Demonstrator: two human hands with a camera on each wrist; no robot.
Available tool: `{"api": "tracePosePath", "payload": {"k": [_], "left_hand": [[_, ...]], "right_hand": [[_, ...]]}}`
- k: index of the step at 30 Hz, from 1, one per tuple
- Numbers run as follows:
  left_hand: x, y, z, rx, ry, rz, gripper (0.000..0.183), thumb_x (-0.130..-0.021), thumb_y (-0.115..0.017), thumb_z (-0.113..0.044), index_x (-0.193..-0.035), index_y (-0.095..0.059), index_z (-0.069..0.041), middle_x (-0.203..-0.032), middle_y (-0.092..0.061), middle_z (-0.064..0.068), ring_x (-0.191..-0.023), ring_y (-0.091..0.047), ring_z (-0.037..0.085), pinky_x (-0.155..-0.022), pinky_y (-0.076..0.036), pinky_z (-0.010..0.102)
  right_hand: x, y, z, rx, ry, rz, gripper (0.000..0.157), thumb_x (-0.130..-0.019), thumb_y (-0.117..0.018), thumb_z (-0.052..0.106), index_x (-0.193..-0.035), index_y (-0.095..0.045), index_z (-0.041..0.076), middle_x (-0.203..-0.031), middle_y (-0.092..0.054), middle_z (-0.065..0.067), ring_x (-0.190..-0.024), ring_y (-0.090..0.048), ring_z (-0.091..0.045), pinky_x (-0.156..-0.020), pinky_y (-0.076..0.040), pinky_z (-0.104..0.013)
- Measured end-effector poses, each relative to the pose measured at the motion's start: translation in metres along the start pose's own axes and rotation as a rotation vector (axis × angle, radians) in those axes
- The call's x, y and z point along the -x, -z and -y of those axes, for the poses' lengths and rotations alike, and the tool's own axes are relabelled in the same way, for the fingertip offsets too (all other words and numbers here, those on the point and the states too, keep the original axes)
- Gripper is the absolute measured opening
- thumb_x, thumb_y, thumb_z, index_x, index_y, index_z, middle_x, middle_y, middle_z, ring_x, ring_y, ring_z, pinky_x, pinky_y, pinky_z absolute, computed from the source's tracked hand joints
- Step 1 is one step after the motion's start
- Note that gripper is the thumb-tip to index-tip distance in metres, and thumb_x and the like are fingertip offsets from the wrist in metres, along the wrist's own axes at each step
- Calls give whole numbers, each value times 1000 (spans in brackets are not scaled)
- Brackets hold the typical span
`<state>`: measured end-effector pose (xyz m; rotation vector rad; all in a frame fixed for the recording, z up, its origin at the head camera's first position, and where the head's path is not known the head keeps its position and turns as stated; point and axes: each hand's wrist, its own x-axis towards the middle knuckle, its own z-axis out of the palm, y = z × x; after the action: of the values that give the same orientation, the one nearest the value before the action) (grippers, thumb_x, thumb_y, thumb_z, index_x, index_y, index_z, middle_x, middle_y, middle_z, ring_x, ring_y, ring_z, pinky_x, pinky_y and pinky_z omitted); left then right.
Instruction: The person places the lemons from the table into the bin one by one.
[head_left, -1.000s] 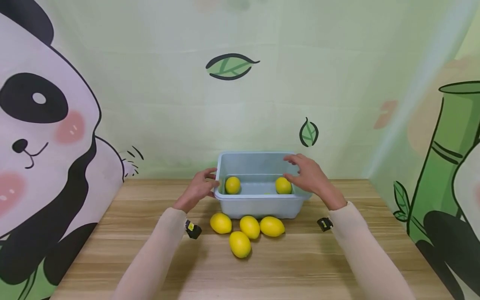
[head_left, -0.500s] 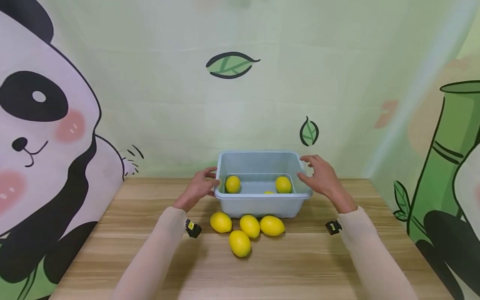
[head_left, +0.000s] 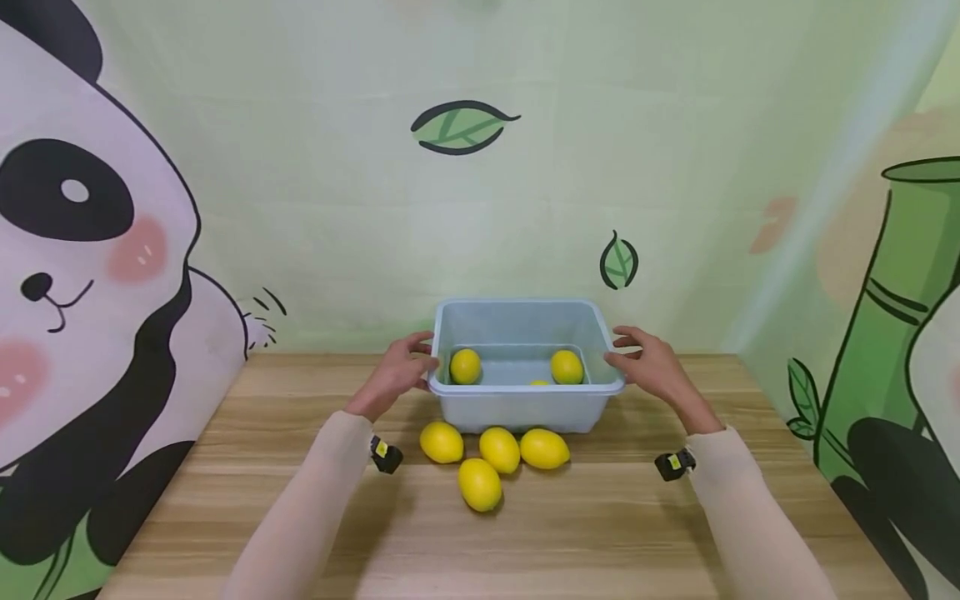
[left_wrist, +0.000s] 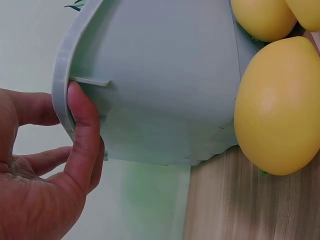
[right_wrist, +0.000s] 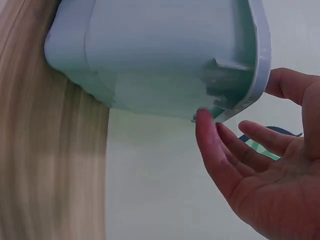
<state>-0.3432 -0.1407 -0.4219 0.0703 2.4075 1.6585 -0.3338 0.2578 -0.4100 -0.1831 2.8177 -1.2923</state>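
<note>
My left fingers (left_wrist: 84, 125) pinch the rim of a pale-blue rectangular plastic bin (head_left: 525, 412); my right fingers (right_wrist: 212, 150) are spread apart at its opposite rim. Inside lie three yellow oval lemons (head_left: 466, 367), one mostly hidden; four more lemons (head_left: 480, 485) sit before it on the brown wood-grain tabletop (head_left: 600, 533).

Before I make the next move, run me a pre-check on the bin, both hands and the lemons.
1. Bin upright on the table: ok.
2. Left hand on the rim: ok, thumb over it, fingers beneath.
3. Right hand holding the opposite rim: cannot tell; it is at the rim, but firm contact isn't clear.
4. Lemons inside below the rim: ok; three show, one only partly.
5. Table directly in front of the bin free: not ok; four lemons lie there.
</note>
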Motion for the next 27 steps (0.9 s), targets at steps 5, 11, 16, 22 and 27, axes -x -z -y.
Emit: {"api": "tracePosePath", "payload": {"k": [5,11,16,22,27], "left_hand": [[0,0,-1,6,5,4,62,-94,-59,-18,-151,-35,-12,-142,-46,17,-119,-56,40,-83,-60,38],[1,1,-1,-6,9,-3,61,-94,-58,-19,-151,-35,-13,-142,-46,17,-114,-58,35,-81,-60,36],[1,1,-3,-5,4,-6,61,-94,-58,-18,-151,-35,-12,-141,-47,17,-114,-58,35,-80,-60,36],[-1,0,-3,9,16,1,62,-94,-59,-18,-151,-35,-13,-142,-46,16,-121,-55,41,-81,-60,36],[-1,-1,-3,6,15,0,62,-94,-58,-18,-151,-34,-13,-143,-46,17,-121,-54,41,-80,-60,36]], "right_hand": [[2,-1,-3,-190,-66,76,63,-98,-57,21,-152,-31,2,-147,-42,-28,-128,-51,-44,-83,-60,-41],[0,-4,-7,-252,-91,92,60,-99,-53,21,-152,-32,6,-147,-42,-25,-121,-55,-40,-86,-59,-40],[-2,-4,-12,-319,-96,89,58,-98,-52,17,-152,-33,8,-146,-42,-25,-121,-53,-39,-90,-58,-42],[-3,-7,-15,-460,-129,111,58,-98,-52,11,-152,-32,10,-149,-38,-23,-129,-45,-41,-100,-53,-42],[-3,-9,-16,-519,-160,113,58,-98,-52,9,-153,-31,10,-151,-36,-22,-132,-42,-39,-98,-53,-36]]}}
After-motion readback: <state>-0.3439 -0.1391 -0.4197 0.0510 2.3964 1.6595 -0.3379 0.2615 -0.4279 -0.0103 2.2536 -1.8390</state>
